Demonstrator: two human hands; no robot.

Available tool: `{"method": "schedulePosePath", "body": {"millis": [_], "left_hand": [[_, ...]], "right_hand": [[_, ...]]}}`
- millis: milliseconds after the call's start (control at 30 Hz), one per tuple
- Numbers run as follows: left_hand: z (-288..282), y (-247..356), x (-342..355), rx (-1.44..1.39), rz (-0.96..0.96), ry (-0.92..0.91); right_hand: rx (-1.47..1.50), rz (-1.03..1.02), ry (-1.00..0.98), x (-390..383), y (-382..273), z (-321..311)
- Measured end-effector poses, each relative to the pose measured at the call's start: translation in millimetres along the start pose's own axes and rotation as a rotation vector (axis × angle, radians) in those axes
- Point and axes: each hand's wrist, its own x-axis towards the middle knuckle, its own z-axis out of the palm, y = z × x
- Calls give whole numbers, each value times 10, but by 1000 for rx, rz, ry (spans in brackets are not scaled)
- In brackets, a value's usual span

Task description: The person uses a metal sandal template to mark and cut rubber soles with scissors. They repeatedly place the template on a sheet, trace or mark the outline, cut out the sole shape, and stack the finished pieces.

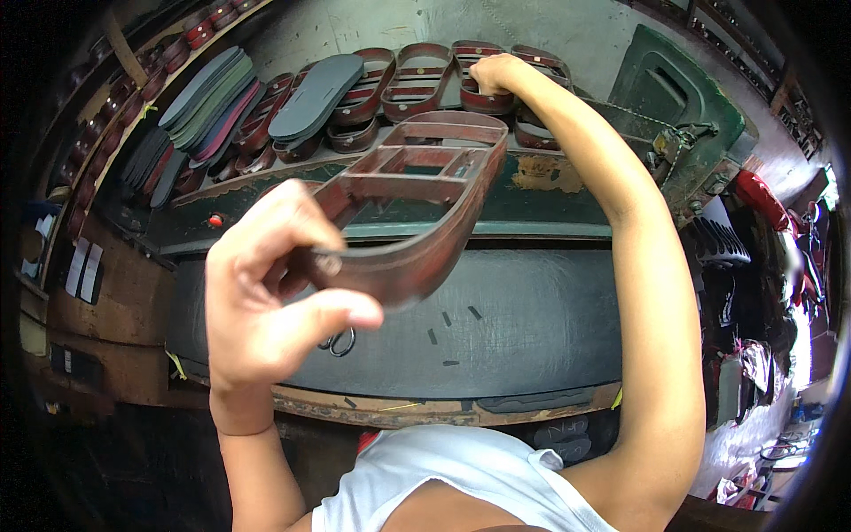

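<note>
My left hand (261,297) is closed around one end of a reddish-brown, sole-shaped cutting die (434,266), lifted above the bench. Crossbars brace the inside of its frame, and its far end points up and to the right. My right arm stretches to the back, where my right hand (496,74) has its fingers curled into a second sole-shaped die standing in a row of similar dies (417,80). Those fingertips are partly hidden. Beneath the lifted die lies a black sheet (532,319) with a few small dark offcuts on it.
Stacked sole-shaped sheets (208,102) stand at the back left, and grey sole pieces (319,93) rest on the dies. A green machine body (683,97) rises at the back right. Small metal rings (340,344) show beside my left hand. The bench's wooden edge (372,410) runs before me.
</note>
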Motion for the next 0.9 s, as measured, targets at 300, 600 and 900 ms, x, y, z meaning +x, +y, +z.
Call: {"method": "schedulePosePath", "body": {"millis": [300, 600, 900], "left_hand": [[646, -503, 467, 65, 63, -114], [1614, -1946, 998, 356, 197, 56], [1730, -2264, 1155, 625, 233, 62]], "right_hand": [[259, -77, 83, -107, 190, -312], [133, -64, 106, 30, 276, -269], [71, -56, 196, -86, 177, -131]]}}
